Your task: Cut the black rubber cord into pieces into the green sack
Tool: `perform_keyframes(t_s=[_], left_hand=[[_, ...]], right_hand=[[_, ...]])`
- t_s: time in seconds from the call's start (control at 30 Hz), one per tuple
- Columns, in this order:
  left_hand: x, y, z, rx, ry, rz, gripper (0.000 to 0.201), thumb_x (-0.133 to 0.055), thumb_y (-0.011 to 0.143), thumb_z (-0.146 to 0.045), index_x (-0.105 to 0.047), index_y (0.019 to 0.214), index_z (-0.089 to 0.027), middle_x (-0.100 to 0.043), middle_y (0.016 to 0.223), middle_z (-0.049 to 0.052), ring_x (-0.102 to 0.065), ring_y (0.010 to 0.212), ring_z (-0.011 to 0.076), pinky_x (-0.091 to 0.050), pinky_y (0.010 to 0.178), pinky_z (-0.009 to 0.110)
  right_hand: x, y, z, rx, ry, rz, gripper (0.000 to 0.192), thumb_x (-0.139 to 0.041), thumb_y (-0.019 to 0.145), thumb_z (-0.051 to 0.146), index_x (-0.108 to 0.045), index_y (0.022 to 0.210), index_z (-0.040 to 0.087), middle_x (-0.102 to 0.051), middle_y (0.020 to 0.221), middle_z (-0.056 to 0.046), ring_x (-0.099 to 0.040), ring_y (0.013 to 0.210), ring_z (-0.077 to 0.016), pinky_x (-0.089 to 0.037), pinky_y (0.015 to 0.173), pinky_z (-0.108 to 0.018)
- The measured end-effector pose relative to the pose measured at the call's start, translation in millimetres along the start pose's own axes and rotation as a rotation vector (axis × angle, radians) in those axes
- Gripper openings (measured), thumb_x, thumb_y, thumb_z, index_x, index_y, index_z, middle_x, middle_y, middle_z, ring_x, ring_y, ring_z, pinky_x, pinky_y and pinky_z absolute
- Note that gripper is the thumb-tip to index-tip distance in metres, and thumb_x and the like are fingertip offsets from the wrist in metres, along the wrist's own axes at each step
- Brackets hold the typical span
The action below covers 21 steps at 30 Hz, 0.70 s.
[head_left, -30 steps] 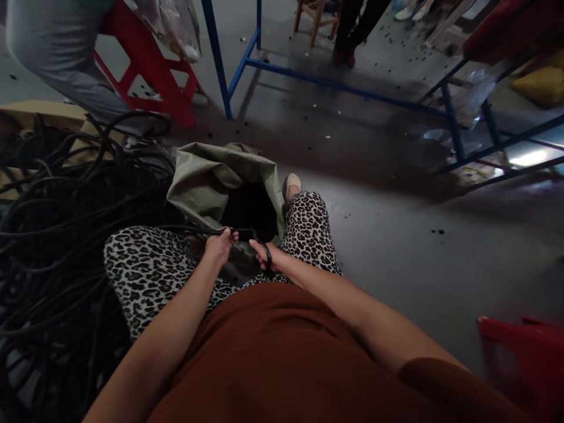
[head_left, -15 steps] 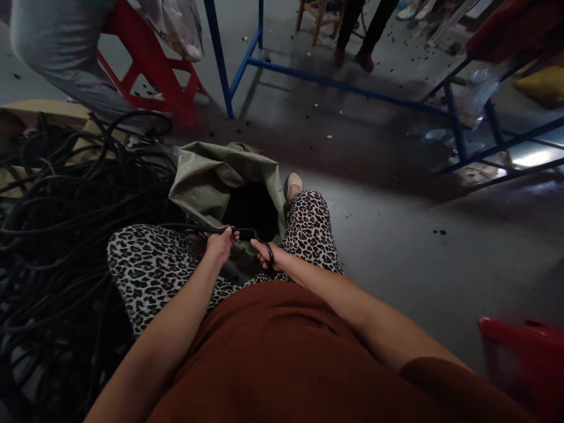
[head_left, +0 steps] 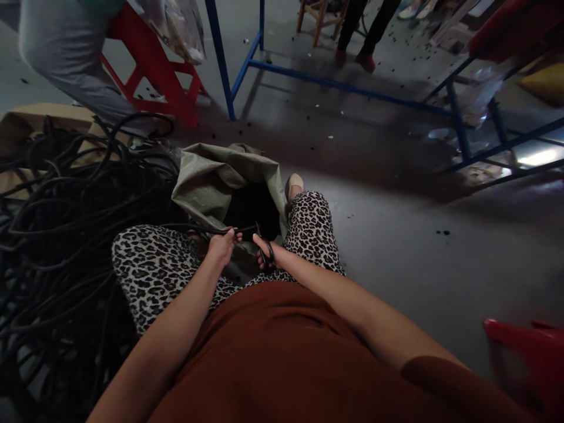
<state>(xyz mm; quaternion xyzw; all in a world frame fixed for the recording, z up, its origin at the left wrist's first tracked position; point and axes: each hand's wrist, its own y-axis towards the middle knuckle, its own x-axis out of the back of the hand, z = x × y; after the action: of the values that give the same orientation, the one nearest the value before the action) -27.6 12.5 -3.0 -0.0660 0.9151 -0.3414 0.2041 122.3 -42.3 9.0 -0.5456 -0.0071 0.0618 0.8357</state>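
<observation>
Between my knees stands a greenish woven sack (head_left: pixel 202 182), its mouth open and its inside dark. My left hand (head_left: pixel 224 245) is closed on a black rubber strip (head_left: pixel 183 226) that runs in from the left over the sack's near rim. In my right hand (head_left: pixel 265 251) is a pair of black-handled scissors (head_left: pixel 270 252), with fingers through the loops. The scissor blades point up, close to the strip's free end just right of my left hand. Whether the blades touch the strip, I cannot tell.
A large tangle of black strips (head_left: pixel 57 235) lies left, partly over a cardboard box (head_left: pixel 48 110). A person in grey trousers (head_left: pixel 66 64) sits by a red stool (head_left: pixel 150 64). Ahead is a blue metal frame (head_left: pixel 335 86). Another red stool (head_left: pixel 524 346) is at right.
The scissors' blades now show more clearly, pointing up beside the strip, and their handles look more spread. My left hand still holds the strip; the view has shifted slightly.
</observation>
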Motion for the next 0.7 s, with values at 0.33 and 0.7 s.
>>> perform_keyframes(t_s=[0.33, 0.7], left_hand=[[1.1, 2.2, -3.5, -0.022, -0.025, -0.007, 0.012, -0.064, 0.071, -0.007, -0.055, 0.079, -0.011, -0.061, 0.071, 0.002, -0.063, 0.063, 0.0135, -0.05, 0.063, 0.028], [0.2, 2.9, -4.2, -0.028, -0.042, -0.042, 0.009, -0.059, 0.073, -0.005, -0.055, 0.078, -0.011, -0.061, 0.071, 0.002, -0.062, 0.062, 0.0132, -0.05, 0.064, 0.029]], right_hand=[[-0.2, -0.9, 3.9, 0.038, -0.012, -0.024, 0.063, -0.034, 0.084, 0.073, -0.051, 0.077, 0.013, -0.056, 0.053, -0.003, -0.053, 0.034, -0.0117, -0.026, 0.026, -0.016], [0.3, 3.7, 2.0, 0.068, 0.074, 0.017, 0.063, -0.035, 0.083, 0.073, -0.051, 0.075, 0.014, -0.057, 0.055, -0.004, -0.054, 0.037, -0.0113, -0.029, 0.026, -0.015]])
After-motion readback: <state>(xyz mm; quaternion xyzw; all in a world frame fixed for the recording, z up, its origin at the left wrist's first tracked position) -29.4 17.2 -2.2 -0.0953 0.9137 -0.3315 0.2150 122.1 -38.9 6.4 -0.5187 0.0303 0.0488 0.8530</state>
